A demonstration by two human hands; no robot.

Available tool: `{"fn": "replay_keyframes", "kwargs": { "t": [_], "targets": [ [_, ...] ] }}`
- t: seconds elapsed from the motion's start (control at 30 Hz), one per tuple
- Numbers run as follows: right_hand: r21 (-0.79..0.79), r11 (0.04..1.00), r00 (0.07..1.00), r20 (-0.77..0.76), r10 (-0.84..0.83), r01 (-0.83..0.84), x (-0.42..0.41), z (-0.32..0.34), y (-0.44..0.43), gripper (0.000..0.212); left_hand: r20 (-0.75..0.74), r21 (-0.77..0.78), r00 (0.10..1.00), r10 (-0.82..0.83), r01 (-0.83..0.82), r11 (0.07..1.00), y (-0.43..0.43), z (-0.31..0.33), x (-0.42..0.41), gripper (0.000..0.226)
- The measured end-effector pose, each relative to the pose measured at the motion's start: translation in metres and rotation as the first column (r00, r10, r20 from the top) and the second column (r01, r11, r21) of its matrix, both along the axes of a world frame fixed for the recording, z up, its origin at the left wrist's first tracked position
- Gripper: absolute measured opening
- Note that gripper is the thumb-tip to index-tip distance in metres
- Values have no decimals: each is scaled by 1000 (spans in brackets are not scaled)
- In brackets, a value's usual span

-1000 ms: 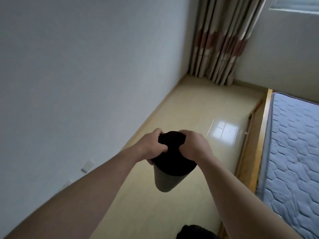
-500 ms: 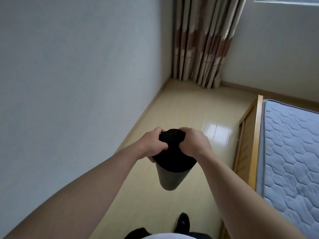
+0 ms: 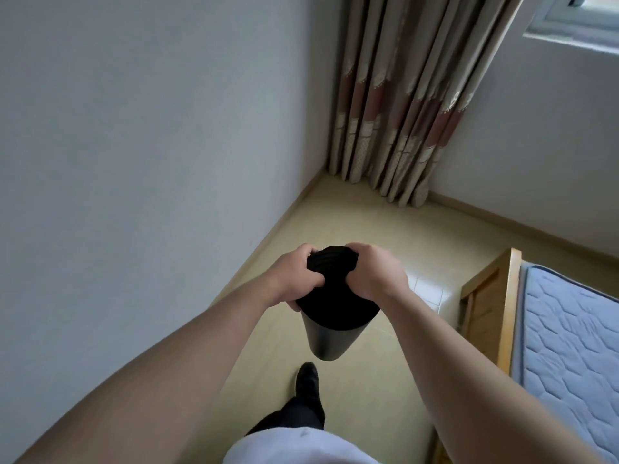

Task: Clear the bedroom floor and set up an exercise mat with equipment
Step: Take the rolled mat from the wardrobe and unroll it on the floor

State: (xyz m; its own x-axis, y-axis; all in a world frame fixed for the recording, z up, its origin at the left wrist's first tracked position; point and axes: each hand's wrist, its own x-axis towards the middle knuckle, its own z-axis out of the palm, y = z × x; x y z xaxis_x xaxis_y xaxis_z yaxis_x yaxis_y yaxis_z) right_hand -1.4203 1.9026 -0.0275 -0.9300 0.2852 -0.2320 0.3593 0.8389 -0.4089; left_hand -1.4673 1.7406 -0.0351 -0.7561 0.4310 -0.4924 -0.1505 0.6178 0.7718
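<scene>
A rolled dark exercise mat hangs upright in front of me, its black top end bunched between my hands. My left hand grips the left side of that top end with curled fingers. My right hand grips the right side the same way. The roll's lower end hangs above the pale floor, close to my black shoe.
A white wall runs along the left. Striped curtains hang in the far corner under a window. A bed with a wooden frame and blue quilted mattress stands at the right, leaving a narrow strip of floor.
The view has tilted down and moved forward: the curtains and corner look nearer, and my leg and shoe have come into view. Both hands keep the same grip on the mat.
</scene>
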Motion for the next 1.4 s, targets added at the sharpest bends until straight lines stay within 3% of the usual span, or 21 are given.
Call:
{"fn": "replay_keyframes", "kwargs": {
  "t": [0.3, 0.53, 0.83, 0.93, 1.0, 1.1, 1.4],
  "targets": [
    [30, 999, 999, 46, 20, -21, -146, 6, 74, 47, 19, 3, 1000, 19, -19, 1000, 77, -4, -145, 49],
    [-23, 993, 989, 80, 121, -120, -237, -21, 148, 57, 25, -53, 987, 157, -155, 986, 148, -27, -214, 52],
    [-122, 931, 923, 138, 359, -344, -319, -61, 234, 60, -56, -154, 899, 434, -437, 886, 238, -58, -241, 58],
    [-154, 919, 906, 172, 387, -363, -334, -75, 251, 71, -89, -190, 871, 484, -492, 850, 262, -74, -245, 58],
    [-183, 911, 899, 179, 400, -369, -341, -85, 258, 66, -100, -213, 848, 520, -529, 822, 272, -83, -247, 58],
    [-203, 903, 898, 156, 411, -378, -344, -99, 266, 53, -116, -217, 818, 563, -574, 790, 281, -99, -248, 60],
    [-258, 888, 923, -50, 382, -381, -360, -210, 290, 57, -261, -202, 765, 589, -640, 742, 313, -186, -260, 61]
  ]
}}
